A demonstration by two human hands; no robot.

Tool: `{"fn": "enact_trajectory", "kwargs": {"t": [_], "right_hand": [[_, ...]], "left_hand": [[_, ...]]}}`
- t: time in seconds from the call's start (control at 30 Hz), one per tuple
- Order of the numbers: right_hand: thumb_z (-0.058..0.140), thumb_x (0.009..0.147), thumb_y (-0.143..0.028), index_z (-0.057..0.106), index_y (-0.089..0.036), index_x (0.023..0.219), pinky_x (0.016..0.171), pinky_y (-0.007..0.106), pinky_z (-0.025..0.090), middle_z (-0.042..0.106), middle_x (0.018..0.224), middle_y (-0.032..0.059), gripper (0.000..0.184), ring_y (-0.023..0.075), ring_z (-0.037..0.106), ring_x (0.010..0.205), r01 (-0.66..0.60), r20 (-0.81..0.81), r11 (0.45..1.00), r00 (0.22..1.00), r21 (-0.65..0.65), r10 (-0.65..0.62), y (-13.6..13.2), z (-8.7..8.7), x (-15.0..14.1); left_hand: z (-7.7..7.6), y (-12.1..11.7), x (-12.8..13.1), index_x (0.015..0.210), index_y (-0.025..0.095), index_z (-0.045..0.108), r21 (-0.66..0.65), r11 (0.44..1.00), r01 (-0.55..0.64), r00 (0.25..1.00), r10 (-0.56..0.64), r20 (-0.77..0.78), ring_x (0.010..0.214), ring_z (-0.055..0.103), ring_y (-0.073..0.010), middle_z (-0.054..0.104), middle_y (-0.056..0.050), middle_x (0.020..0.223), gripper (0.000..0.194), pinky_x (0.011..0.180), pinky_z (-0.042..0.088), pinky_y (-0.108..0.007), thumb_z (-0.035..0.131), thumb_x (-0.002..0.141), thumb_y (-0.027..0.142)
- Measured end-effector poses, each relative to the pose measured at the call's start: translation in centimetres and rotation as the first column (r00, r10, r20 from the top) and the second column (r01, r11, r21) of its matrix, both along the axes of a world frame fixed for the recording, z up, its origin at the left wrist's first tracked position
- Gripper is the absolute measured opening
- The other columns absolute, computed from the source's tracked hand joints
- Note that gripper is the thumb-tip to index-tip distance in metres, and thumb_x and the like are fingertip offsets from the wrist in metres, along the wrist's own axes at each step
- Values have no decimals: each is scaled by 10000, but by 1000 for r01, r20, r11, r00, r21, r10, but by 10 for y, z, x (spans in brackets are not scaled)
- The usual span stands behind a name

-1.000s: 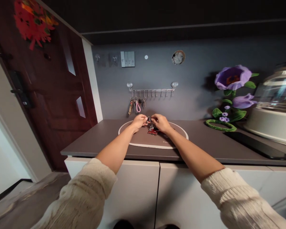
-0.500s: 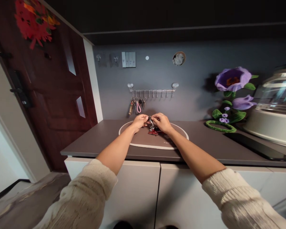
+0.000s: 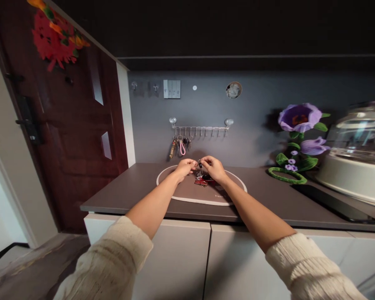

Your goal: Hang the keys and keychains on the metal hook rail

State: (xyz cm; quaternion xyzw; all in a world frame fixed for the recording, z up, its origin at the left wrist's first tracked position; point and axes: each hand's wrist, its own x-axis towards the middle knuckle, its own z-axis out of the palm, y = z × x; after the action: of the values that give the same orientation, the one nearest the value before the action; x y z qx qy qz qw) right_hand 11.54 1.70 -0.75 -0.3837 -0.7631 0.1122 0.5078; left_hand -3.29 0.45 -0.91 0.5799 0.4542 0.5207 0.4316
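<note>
My right hand (image 3: 213, 168) pinches a key ring with keys (image 3: 201, 167) above a brown oval mat (image 3: 179, 197) with a pale rim. Close on its left, my left hand (image 3: 185, 168) has its thumb and fingertips drawn together. Whether something small sits in that pinch, I cannot make out. A narrow gap shows between the two hands. Just below the fingers, red and dark items (image 3: 201, 182) lie on the mat or hang just over it; which, I cannot tell.
On the wall, a clear hook rail (image 3: 203, 128) holds several key bunches, one with a pink loop (image 3: 182, 148). To the right stand purple plush flowers (image 3: 300, 118), a black phone-like slab (image 3: 337, 204) and a domed appliance (image 3: 353, 171). A dark red door (image 3: 81, 166) is at left.
My left fingertips have come away from the keys, opening a small gap. My right hand keeps its hold on them. The whole view has tilted slightly upward.
</note>
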Motion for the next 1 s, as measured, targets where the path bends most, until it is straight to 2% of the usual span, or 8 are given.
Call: {"fn": "enact_trajectory", "kwargs": {"t": [0.13,0.27,0.43,0.53,0.67,0.83,1.0], "right_hand": [[510,723,-365,604,-160,791,691,265,419,639,774,31,236,129,552,695,-22,-85,998,996,-64,17,3,-1,1],[542,681,-393,612,-142,781,635,251,420,638,745,36,278,119,541,647,-69,-213,987,976,-143,37,6,3,-1],[599,621,-408,627,-123,751,552,230,398,612,644,22,314,87,481,535,-121,-290,980,955,-159,71,16,21,-2],[620,593,-401,629,-120,728,528,222,387,585,592,5,312,70,444,494,-118,-302,979,951,-163,64,25,35,-3],[644,568,-350,620,-121,699,507,208,378,575,577,-3,265,57,431,472,-108,-336,981,941,-164,47,39,54,-9],[646,572,-300,621,-123,681,479,196,364,552,519,-22,210,54,420,442,5,-349,992,936,-127,-49,57,75,-20],[606,612,-252,650,-134,686,521,212,409,596,561,-2,146,81,491,472,223,-326,967,912,-120,-250,73,91,-32]], "left_hand": [[16,3,-2,756,133,578,-20,997,-71,994,69,-86,609,527,-71,634,-52,829,163,561,384,-191,496,790,269],[25,10,-8,662,129,572,107,987,-117,975,134,-179,546,499,-79,623,-41,706,170,569,387,-211,505,771,242],[13,22,-16,598,144,563,307,935,-180,915,274,-297,559,506,-105,583,-8,588,193,600,391,-227,496,755,234],[3,26,-19,628,145,577,409,892,-193,870,349,-350,620,528,-123,602,-22,642,196,635,391,-236,479,761,251],[-5,24,-23,690,147,590,500,853,-148,791,406,-458,681,533,-131,615,-41,723,218,672,388,-245,436,790,263],[-11,17,-24,735,165,594,585,811,2,649,444,-618,771,534,-146,598,-57,804,240,723,381,-256,401,818,282],[-14,17,-24,741,175,592,567,823,33,616,430,-660,788,539,-158,598,-60,820,239,728,384,-264,395,824,283]]}}
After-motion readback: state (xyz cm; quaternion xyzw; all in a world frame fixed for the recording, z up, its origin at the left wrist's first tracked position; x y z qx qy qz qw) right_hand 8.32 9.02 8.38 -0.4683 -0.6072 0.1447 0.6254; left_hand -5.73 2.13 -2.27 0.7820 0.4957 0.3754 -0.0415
